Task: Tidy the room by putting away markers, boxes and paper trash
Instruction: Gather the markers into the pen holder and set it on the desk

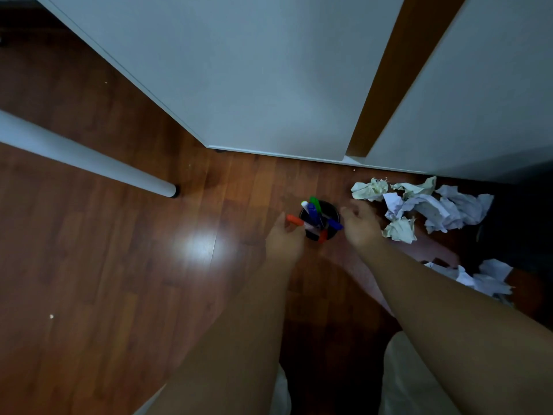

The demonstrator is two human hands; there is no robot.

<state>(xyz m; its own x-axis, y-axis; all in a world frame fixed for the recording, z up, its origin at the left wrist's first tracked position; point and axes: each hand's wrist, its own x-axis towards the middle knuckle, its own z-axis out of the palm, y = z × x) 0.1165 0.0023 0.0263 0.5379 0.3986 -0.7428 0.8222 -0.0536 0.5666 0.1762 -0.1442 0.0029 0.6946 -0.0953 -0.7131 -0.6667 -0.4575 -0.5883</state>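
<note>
A black cup (332, 211) stands on the wooden floor with several markers in it, green (314, 202), blue (312, 213) and red (323, 236) among them. My left hand (284, 238) is just left of the cup and pinches an orange-capped marker (294, 220) whose white body points into the cup. My right hand (359, 226) hovers at the cup's right side with relaxed fingers, next to a blue marker (335, 224) that leans over the rim. Crumpled paper (434, 208) lies in a pile to the right.
More crumpled paper (481, 280) lies at the lower right. White cabinet doors (269, 85) rise right behind the cup. A white table leg (89, 163) slants down to the floor on the left. My knees show at the bottom edge.
</note>
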